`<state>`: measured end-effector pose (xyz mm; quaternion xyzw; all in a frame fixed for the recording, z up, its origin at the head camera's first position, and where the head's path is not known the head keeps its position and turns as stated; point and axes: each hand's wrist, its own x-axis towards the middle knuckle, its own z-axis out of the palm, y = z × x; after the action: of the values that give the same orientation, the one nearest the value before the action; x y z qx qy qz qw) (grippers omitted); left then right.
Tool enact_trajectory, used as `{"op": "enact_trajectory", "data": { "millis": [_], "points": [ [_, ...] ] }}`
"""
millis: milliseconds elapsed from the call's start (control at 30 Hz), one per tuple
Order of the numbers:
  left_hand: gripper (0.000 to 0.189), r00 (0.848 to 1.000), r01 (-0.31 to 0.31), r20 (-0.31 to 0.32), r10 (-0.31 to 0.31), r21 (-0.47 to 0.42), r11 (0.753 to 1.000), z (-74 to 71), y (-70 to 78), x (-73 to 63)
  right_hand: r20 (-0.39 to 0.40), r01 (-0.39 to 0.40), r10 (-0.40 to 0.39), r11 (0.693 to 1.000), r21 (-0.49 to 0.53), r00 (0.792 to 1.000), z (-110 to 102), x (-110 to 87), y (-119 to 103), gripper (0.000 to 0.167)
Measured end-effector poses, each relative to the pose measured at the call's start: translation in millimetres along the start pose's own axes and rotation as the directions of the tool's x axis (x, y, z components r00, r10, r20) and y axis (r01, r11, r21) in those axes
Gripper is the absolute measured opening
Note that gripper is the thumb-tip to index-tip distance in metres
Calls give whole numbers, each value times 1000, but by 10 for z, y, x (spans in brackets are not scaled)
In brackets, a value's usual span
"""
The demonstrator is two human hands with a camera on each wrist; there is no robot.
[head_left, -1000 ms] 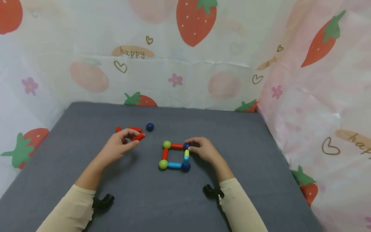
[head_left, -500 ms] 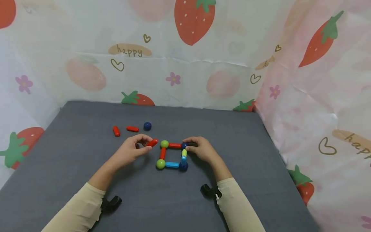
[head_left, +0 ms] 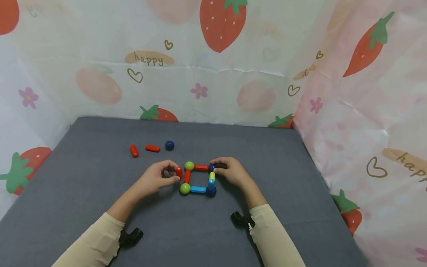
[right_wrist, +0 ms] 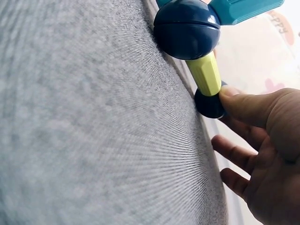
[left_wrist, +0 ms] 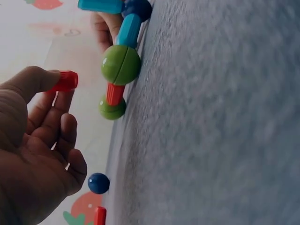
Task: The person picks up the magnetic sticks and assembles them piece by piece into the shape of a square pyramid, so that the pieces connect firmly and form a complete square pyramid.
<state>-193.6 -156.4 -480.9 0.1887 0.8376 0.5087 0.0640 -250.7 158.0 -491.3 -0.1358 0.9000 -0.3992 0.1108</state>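
My left hand pinches a red magnetic rod between thumb and fingers, holding it nearly upright just left of a square frame. The frame lies on the table, with two light green balls on its left and two dark blue balls on its right. Red rods, a blue rod and a yellow-green rod join them. From the front right ball a second blue rod stands up. My right hand grips the back right ball between thumb and fingers.
On the grey table, two loose red rods and a loose dark blue ball lie behind my left hand. A strawberry-print sheet hangs behind the table and along its sides.
My left hand has moved right with the red rod, bringing it beside the frame and turning it from slanted to nearly upright. My right hand stays on the back right ball.
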Motion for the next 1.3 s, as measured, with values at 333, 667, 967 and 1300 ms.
{"op": "enact_trajectory", "data": {
  "millis": [333, 667, 967, 1300],
  "points": [
    [20, 998, -4, 70, -5, 128, 992, 134, -1, 25, 3, 3, -3, 1000, 9, 1000, 0, -16, -10, 27],
    [18, 986, -82, 157, 54, 176, 981, 130, 40, 9, 18, 17, -17, 1000, -3, 1000, 0, -18, -3, 28],
    [20, 981, -84, 190, 48, 183, 980, 102, 58, 13, 31, 38, -37, 999, -23, 999, -6, -23, -24, 29],
    [18, 973, -113, 221, 66, 204, 972, 95, 95, 16, 32, 56, -54, 997, -45, 998, 1, -42, -65, 29]
  ]
}}
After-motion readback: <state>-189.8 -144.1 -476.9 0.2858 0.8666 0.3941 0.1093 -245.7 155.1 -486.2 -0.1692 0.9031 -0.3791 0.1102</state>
